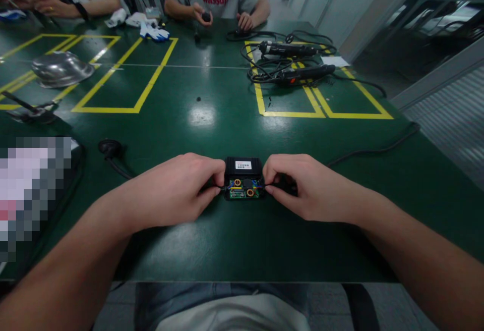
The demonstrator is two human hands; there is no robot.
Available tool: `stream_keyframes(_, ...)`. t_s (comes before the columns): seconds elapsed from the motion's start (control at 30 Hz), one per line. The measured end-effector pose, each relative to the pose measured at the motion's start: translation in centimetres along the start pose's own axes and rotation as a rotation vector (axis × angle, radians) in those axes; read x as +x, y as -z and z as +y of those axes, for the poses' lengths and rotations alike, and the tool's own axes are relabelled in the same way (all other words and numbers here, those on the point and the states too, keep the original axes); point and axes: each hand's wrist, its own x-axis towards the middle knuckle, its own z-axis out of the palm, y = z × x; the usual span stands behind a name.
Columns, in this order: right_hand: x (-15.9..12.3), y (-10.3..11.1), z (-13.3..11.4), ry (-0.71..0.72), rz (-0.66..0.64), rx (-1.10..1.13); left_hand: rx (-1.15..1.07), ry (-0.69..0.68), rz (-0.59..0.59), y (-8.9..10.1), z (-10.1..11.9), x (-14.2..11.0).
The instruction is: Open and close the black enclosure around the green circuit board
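In front of me lies a small black plastic case (244, 164), opened up, with a white label on its upper half. A green circuit board (237, 194) with two copper-wound coils and coloured wires sits in the lower half. My left hand (181, 187) pinches the black cable where it enters the left end of the case. At the right end, my right hand (302, 184) pinches the other cable between thumb and forefinger. Both cables are mostly hidden by my hands. A black plug (109, 147) on a cord lies beyond my left wrist.
Two black electric screwdrivers (289, 49) with coiled cords lie at the back right. A metal bowl (62, 68) sits back left, near a dark tool (32, 111). White-and-blue gloves (154, 32) lie at the far edge. Across the green table (170, 134) sit two people, one holding a small dark object.
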Motion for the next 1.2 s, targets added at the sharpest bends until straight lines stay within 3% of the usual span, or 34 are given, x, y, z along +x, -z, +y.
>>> stream_keyframes(0.27,0.2,0.2,-0.2,-0.017,-0.029,-0.010,0.030,-0.059,0.049,-0.1,-0.4,0.1)
stream_keyframes(0.43,0.3,0.1,-0.3,-0.118,-0.033,0.074,0.043,-0.136,0.291,-1.3,-0.2,0.9)
stream_keyframes(0.5,0.4,0.1,-0.2,-0.130,-0.044,0.099,0.093,-0.149,0.334,-1.9,-0.5,1.5)
stream_keyframes(0.63,0.6,-0.1,0.0,-0.094,-0.070,0.089,0.161,-0.100,0.264,-2.6,-1.6,2.4)
stream_keyframes(0.77,0.8,0.0,0.4,-0.102,-0.119,0.087,0.138,0.022,0.296,-2.3,-2.1,2.6)
stream_keyframes(0.93,0.8,0.6,0.8,-0.190,-0.134,0.169,-0.046,-0.127,0.385,-1.7,-1.4,1.9)
stream_keyframes(1.07,0.7,0.6,0.9,-0.192,-0.098,0.291,-0.115,-0.234,0.320,-1.8,-0.5,1.5)
stream_keyframes(1.2,0.9,0.1,0.8,-0.159,-0.079,0.252,-0.095,-0.238,0.246,-2.3,-0.4,1.5)
